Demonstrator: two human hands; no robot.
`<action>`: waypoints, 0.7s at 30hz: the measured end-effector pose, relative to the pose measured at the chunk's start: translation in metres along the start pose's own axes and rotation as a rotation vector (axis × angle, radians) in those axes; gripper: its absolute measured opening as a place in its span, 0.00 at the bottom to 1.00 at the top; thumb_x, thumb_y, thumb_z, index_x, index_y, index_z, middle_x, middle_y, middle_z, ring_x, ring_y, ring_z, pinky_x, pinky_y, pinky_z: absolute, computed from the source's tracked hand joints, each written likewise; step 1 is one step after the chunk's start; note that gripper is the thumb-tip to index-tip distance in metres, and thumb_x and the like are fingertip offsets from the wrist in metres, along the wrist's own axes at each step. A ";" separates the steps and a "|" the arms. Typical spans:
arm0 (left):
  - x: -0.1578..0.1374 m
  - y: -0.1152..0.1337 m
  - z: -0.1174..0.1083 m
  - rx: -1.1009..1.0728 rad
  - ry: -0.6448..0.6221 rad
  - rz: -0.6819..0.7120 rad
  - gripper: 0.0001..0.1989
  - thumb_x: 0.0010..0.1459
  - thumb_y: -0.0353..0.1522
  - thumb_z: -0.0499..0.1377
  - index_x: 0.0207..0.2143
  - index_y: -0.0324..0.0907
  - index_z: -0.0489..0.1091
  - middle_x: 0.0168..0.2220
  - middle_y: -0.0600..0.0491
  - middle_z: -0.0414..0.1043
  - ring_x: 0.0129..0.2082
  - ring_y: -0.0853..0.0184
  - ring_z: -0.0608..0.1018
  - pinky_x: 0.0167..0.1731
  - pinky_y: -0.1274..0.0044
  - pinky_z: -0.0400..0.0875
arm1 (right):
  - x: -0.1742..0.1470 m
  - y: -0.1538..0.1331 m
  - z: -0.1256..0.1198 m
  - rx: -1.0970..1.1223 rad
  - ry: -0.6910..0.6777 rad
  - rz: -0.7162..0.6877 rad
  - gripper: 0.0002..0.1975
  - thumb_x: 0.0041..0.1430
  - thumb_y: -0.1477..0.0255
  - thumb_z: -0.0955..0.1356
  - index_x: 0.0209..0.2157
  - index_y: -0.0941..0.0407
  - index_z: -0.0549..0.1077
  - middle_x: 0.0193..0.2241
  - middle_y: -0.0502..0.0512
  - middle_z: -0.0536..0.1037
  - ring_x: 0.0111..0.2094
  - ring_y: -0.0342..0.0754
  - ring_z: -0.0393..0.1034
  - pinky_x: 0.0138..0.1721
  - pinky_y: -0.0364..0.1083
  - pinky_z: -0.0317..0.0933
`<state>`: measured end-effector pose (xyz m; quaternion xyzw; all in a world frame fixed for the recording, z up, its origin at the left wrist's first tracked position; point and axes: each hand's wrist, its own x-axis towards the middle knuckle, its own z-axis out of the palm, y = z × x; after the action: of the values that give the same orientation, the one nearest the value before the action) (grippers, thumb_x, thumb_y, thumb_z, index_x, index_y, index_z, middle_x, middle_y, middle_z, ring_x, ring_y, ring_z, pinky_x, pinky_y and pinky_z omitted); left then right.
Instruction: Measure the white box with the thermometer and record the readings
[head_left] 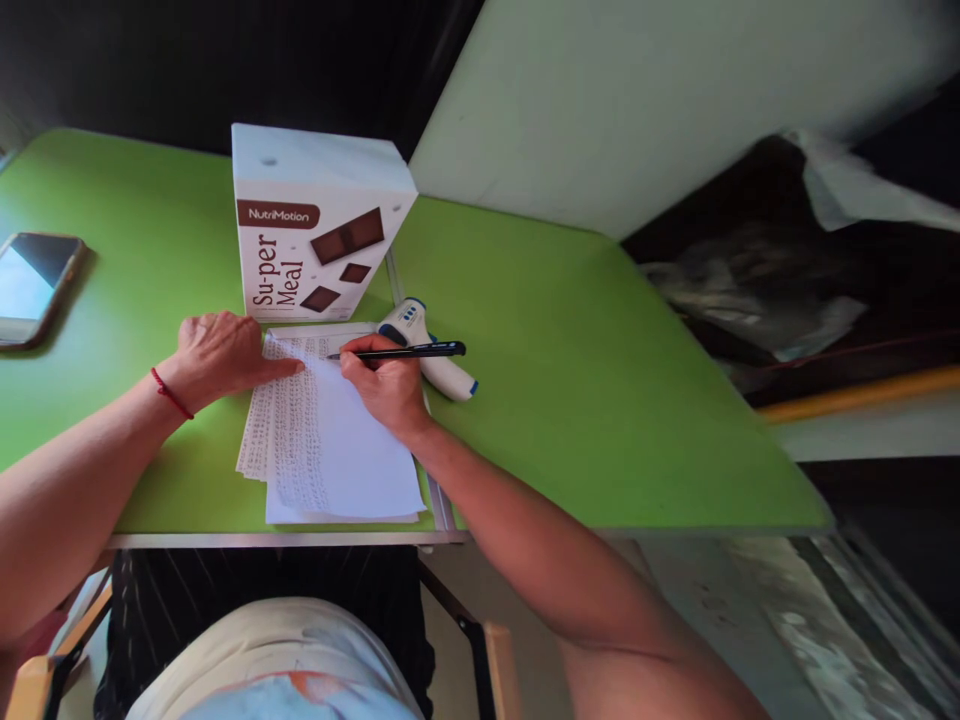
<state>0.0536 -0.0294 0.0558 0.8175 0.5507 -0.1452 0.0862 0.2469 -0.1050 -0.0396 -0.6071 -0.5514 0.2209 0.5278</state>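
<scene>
My right hand [387,386] is closed around a black pen [424,350], its tip touching or just above the upper part of a sheet of paper [367,465]. Rows of small handwriting cover the sheet's left side, while its right side is blank. More written pages [256,440] stick out from under it at the left. My left hand [229,352] rests at the upper left edge of the papers, thumb stretched out flat on the written lines. Its other fingers are bent and partly hidden from view. A red string bracelet circles the left wrist.
A white "NutriMotion Su-per Meal" box [300,240] stands just behind the papers. Beside my right hand lies a white and blue handheld infrared thermometer [450,378]. A phone [37,290] lies at the far left of the green table [570,400], near a wall [570,120].
</scene>
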 end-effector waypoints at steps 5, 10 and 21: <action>0.001 0.000 0.001 -0.003 0.013 0.001 0.36 0.63 0.63 0.58 0.44 0.40 0.83 0.41 0.36 0.84 0.48 0.37 0.84 0.49 0.58 0.75 | 0.000 0.001 0.001 0.018 0.013 -0.009 0.03 0.55 0.70 0.71 0.28 0.50 0.76 0.25 0.47 0.80 0.28 0.48 0.75 0.35 0.49 0.73; 0.001 0.000 0.002 -0.028 0.022 0.000 0.36 0.62 0.63 0.59 0.42 0.40 0.83 0.41 0.36 0.83 0.49 0.36 0.84 0.49 0.58 0.75 | 0.001 0.001 0.000 -0.010 0.008 0.005 0.03 0.55 0.70 0.72 0.28 0.50 0.76 0.25 0.47 0.80 0.28 0.48 0.75 0.35 0.49 0.73; 0.002 -0.001 0.004 -0.053 0.044 0.001 0.34 0.61 0.63 0.61 0.40 0.41 0.82 0.38 0.38 0.82 0.49 0.36 0.84 0.49 0.57 0.75 | 0.000 0.007 0.000 -0.041 -0.014 -0.022 0.03 0.59 0.70 0.72 0.30 0.50 0.76 0.27 0.47 0.80 0.30 0.49 0.76 0.38 0.50 0.75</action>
<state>0.0523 -0.0284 0.0518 0.8182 0.5557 -0.1124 0.0958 0.2503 -0.1038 -0.0458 -0.6101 -0.5660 0.2078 0.5140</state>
